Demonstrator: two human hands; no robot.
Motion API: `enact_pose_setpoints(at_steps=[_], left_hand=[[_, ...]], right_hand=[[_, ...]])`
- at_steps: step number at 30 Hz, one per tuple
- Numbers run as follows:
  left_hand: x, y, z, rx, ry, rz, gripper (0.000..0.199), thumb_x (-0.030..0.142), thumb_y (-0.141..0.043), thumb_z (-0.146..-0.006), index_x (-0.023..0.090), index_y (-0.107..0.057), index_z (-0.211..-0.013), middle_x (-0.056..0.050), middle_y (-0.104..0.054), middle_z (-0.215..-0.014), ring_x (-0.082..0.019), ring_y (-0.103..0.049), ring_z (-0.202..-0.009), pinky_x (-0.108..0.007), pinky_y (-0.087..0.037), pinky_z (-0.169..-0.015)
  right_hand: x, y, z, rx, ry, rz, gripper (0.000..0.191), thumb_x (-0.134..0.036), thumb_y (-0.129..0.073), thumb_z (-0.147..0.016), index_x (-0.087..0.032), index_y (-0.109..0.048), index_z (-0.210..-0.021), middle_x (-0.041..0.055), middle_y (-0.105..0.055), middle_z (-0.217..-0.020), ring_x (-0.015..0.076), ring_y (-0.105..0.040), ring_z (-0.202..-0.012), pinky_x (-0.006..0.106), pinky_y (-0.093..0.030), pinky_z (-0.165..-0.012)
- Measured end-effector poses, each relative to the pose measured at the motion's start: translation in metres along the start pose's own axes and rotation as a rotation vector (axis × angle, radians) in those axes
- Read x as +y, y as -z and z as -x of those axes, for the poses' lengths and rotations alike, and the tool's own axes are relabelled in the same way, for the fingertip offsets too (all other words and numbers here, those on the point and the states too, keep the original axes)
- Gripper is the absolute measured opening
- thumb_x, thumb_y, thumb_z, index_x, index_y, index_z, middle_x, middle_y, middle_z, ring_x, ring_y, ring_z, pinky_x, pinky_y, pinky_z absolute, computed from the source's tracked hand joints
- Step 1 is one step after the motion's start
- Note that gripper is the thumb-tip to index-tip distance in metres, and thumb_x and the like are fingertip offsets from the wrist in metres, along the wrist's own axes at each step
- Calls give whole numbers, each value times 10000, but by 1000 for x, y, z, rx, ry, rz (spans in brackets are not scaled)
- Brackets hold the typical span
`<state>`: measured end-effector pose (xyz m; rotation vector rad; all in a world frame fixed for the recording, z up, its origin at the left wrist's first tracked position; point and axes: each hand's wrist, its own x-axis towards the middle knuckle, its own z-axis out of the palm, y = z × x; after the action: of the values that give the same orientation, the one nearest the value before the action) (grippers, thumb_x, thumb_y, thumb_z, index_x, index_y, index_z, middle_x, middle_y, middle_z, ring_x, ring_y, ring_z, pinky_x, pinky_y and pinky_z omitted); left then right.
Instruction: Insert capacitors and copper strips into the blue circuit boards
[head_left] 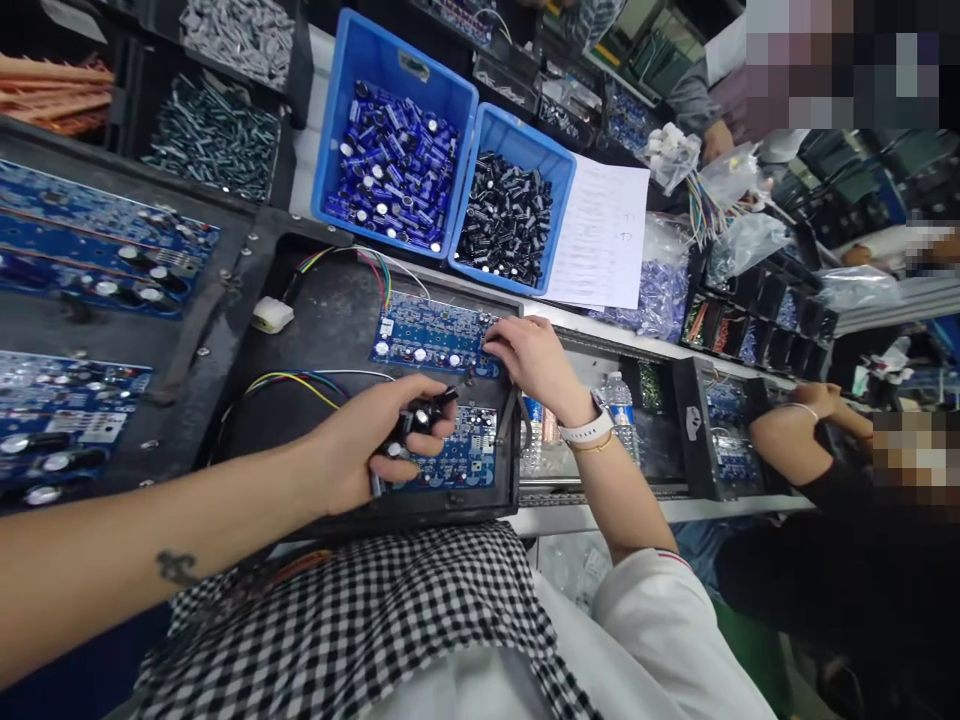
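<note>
Several black capacitors (422,416) lie in my left hand (390,430), whose fingers curl round them above the nearer blue circuit board (469,450). My right hand (532,355) is at the right end of the farther blue circuit board (431,330), thumb and fingertips pinched close to its surface. Whatever is between those fingertips is too small or hidden to make out. Both boards sit in a black tray (300,330), and coloured wires (322,385) run from their left side. A white connector (272,314) rests at the tray's left.
Behind the tray stand a blue bin (330,150) of blue capacitors and a smaller blue bin (562,190) of black ones. Paper sheets (607,230) lie beside them. Water bottles (621,410) stand at right. More circuit boards (75,400) are at left. Co-workers' hands (814,400) are at right.
</note>
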<state>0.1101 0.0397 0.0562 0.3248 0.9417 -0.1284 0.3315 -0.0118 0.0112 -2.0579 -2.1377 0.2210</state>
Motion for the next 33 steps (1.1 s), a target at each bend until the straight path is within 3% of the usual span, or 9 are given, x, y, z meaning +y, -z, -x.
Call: enact_pose_setpoints(at_steps=[4, 10, 13, 15, 18, 21, 24, 28, 33], left_hand=[[-8, -5, -11, -42, -12, 133, 202, 254, -524, -889, 134, -556, -729, -13, -466, -617, -34, -345, -376, -84, -161, -246], [-9, -10, -16, -54, -38, 211, 316, 295, -432, -973, 123, -513, -720, 7, -429, -641, -21, -339, -378, -75, -173, -244], [-12, -11, -15, -83, -65, 183, 376, 354, -456, -975, 131, -466, -672, 19, -402, -636, -18, -330, -383, -72, -163, -251], [-14, -13, -15, -110, -75, 156, 415, 406, -486, -960, 134, -441, -649, 23, -391, -634, -18, -328, -390, -71, -155, -256], [-16, -18, -17, -117, -73, 127, 418, 417, -487, -948, 135, -440, -643, 14, -404, -641, -26, -343, -405, -72, -152, -264], [-17, -21, -21, -113, -1, 132, 322, 322, -429, -932, 134, -476, -675, 2, -418, -657, -41, -355, -409, -87, -160, -263], [-18, -21, -23, -111, 45, 140, 180, 233, -464, -875, 128, -520, -740, -2, -440, -693, -45, -364, -421, -93, -166, -268], [-19, -19, -22, -133, -22, 121, 99, 209, -553, -855, 120, -577, -817, -17, -490, -753, -35, -376, -445, -81, -165, -283], [-18, -18, -19, -134, -125, 102, 97, 185, -540, -882, 147, -618, -927, -24, -524, -759, -35, -374, -434, -74, -173, -289]], right_hand=[[4, -3, -1, 24, 53, 10, 157, -309, -490, -987, -248, -635, -986, 9, -701, -950, 189, -616, -924, 373, -358, -977], [3, -4, 1, 31, 135, 107, 229, -286, -448, -999, -272, -676, -1012, 21, -710, -943, 212, -588, -943, 436, -306, -1044], [-15, 11, 13, 116, 51, -34, 222, -347, -506, -979, -294, -665, -1126, 21, -717, -1023, 227, -576, -1028, 435, -341, -1018], [-30, 24, 24, 109, 22, -222, 250, -377, -546, -959, -305, -645, -1177, 12, -717, -1051, 215, -581, -1048, 401, -396, -965], [-43, 33, 37, 70, 20, -341, 181, -332, -578, -944, -292, -679, -1088, 9, -723, -1002, 204, -599, -1025, 384, -415, -943], [-34, 23, 39, 136, -53, -184, 146, -250, -578, -938, -288, -699, -1009, 11, -729, -932, 229, -589, -1020, 449, -342, -1003], [-17, 6, 35, 121, -70, -102, 170, -212, -568, -932, -310, -696, -987, -7, -736, -926, 232, -584, -1033, 472, -300, -1021], [-9, -5, 31, 110, -48, -79, 159, -217, -569, -933, -308, -690, -983, -13, -739, -929, 227, -581, -1053, 475, -275, -1034], [-13, -4, 31, 109, -3, -4, 211, -205, -524, -949, -321, -686, -1019, -8, -738, -973, 230, -567, -1078, 497, -264, -1063]])
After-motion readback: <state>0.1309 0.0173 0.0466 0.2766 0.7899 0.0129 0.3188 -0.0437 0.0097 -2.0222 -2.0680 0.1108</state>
